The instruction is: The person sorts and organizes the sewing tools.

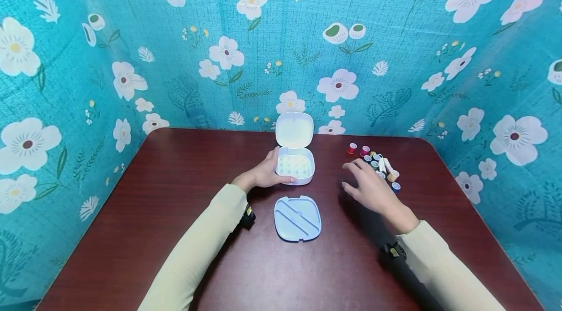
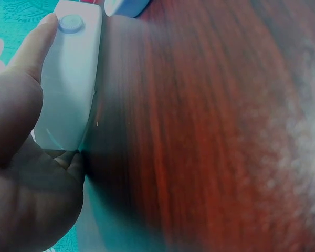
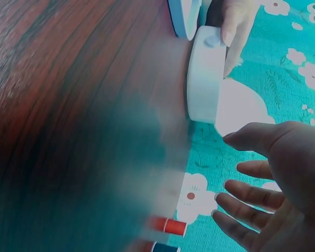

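A small white sewing box (image 1: 310,178) stands on the table with its hinged lid (image 1: 294,129) raised. Inside it lies a pale insert with rows of small pegs. My left hand (image 1: 263,172) grips the box's left side, the thumb along the front wall near a round button (image 2: 71,23). My right hand (image 1: 371,188) hovers between the box and a cluster of thread spools (image 1: 374,164), fingers spread and loosely bent. Nothing is between its fingers in the right wrist view. A red spool (image 3: 175,227) lies below that hand there.
A light blue tray lid (image 1: 297,219) with a diagonal groove lies in front of the box. Several spools, including a tan one (image 1: 393,175) and a blue one (image 1: 396,187), are grouped at the right. Floral curtain (image 1: 263,67) surrounds the dark red table (image 1: 197,174).
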